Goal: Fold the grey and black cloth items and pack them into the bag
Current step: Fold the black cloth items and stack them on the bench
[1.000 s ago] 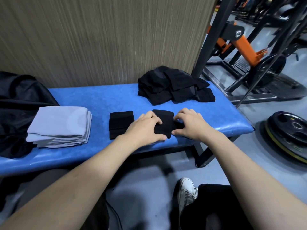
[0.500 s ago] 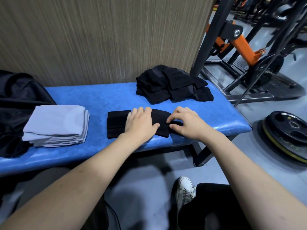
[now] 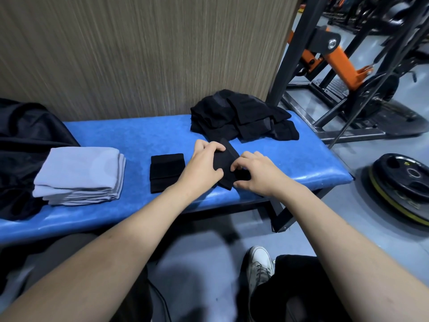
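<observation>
On the blue bench [image 3: 144, 135] both hands hold a small black cloth [image 3: 226, 159] that is partly folded. My left hand [image 3: 203, 167] grips its left side with fingers curled over the top edge. My right hand [image 3: 256, 174] pinches its right edge. A folded black cloth [image 3: 166, 171] lies just left of my hands. A stack of folded grey cloths [image 3: 79, 174] sits further left. A loose pile of black cloths [image 3: 241, 117] lies at the back right of the bench. The black bag [image 3: 25, 145] lies at the far left.
A wood-grain wall stands behind the bench. An orange and black gym machine [image 3: 336, 56] stands to the right. A black weight plate [image 3: 404, 182] lies on the floor beside the bench end. My white shoe [image 3: 258, 268] is below.
My left hand has come off the folded black cloth and moved right onto the small black cloth. Both hands have turned and lifted that cloth's far edge.
</observation>
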A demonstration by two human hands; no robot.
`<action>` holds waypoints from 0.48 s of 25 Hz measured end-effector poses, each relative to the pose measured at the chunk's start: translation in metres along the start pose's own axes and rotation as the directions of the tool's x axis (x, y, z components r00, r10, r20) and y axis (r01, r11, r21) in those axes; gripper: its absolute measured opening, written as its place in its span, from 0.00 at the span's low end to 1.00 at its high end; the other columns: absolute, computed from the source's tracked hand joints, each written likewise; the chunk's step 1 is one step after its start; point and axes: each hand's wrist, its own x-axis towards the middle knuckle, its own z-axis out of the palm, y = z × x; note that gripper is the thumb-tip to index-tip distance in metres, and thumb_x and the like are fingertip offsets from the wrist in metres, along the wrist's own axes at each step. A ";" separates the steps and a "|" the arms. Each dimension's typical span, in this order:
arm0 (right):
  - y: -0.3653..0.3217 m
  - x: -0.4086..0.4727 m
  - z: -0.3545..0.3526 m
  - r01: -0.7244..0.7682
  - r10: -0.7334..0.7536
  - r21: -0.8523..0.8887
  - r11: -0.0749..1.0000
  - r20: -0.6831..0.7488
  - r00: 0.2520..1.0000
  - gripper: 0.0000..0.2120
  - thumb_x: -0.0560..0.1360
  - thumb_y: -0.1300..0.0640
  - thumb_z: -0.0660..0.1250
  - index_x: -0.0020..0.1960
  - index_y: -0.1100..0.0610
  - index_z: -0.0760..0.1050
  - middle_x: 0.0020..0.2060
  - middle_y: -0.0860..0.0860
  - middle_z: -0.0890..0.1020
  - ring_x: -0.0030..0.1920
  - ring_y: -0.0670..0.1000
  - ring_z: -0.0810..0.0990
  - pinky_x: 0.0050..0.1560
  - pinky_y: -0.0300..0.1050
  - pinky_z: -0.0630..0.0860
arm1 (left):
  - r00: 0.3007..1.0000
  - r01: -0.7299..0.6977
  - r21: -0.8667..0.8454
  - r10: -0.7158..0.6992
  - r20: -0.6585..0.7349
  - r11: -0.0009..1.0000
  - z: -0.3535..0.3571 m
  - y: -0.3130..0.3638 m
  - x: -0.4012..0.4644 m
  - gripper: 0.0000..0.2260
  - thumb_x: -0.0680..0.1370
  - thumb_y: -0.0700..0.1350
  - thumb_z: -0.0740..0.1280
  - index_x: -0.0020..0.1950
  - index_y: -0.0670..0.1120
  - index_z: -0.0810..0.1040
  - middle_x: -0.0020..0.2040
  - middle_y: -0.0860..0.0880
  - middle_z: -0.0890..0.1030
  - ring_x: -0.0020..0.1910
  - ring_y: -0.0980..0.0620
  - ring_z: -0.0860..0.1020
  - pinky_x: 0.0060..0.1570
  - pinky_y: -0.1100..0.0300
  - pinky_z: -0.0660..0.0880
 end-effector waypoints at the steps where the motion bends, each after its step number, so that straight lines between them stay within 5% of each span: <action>1: -0.001 0.001 0.001 0.005 -0.005 0.002 1.000 0.002 1.000 0.20 0.71 0.47 0.74 0.61 0.47 0.75 0.52 0.43 0.73 0.53 0.50 0.68 0.59 0.51 0.69 | 0.999 -0.014 -0.008 0.013 -0.032 1.000 -0.001 0.001 0.000 0.21 0.75 0.38 0.67 0.66 0.53 0.70 0.59 0.55 0.64 0.51 0.50 0.77 0.45 0.55 0.77; 5: -0.003 0.003 0.002 -0.013 0.014 -0.034 0.999 0.035 0.999 0.26 0.72 0.46 0.73 0.67 0.47 0.72 0.58 0.47 0.73 0.55 0.51 0.68 0.60 0.50 0.69 | 0.978 -0.096 0.129 0.118 -0.172 0.987 -0.003 0.002 0.002 0.23 0.74 0.31 0.61 0.66 0.50 0.72 0.61 0.53 0.64 0.36 0.54 0.72 0.35 0.60 0.70; 9: 0.000 0.001 0.000 -0.072 0.072 -0.033 0.997 0.017 0.997 0.23 0.71 0.45 0.73 0.64 0.49 0.73 0.56 0.47 0.73 0.56 0.52 0.70 0.59 0.49 0.69 | 0.951 -0.220 0.228 0.260 -0.166 0.948 -0.002 0.002 0.001 0.26 0.72 0.28 0.61 0.66 0.49 0.73 0.60 0.51 0.67 0.48 0.54 0.69 0.43 0.52 0.75; 12: 0.003 0.000 -0.003 -0.113 0.113 -0.044 0.993 -0.004 0.994 0.23 0.70 0.44 0.73 0.61 0.51 0.73 0.51 0.47 0.71 0.53 0.52 0.69 0.55 0.47 0.68 | 0.961 -0.275 0.172 0.275 0.028 0.946 0.004 0.004 -0.001 0.27 0.74 0.37 0.67 0.70 0.54 0.68 0.59 0.55 0.70 0.57 0.53 0.70 0.53 0.52 0.74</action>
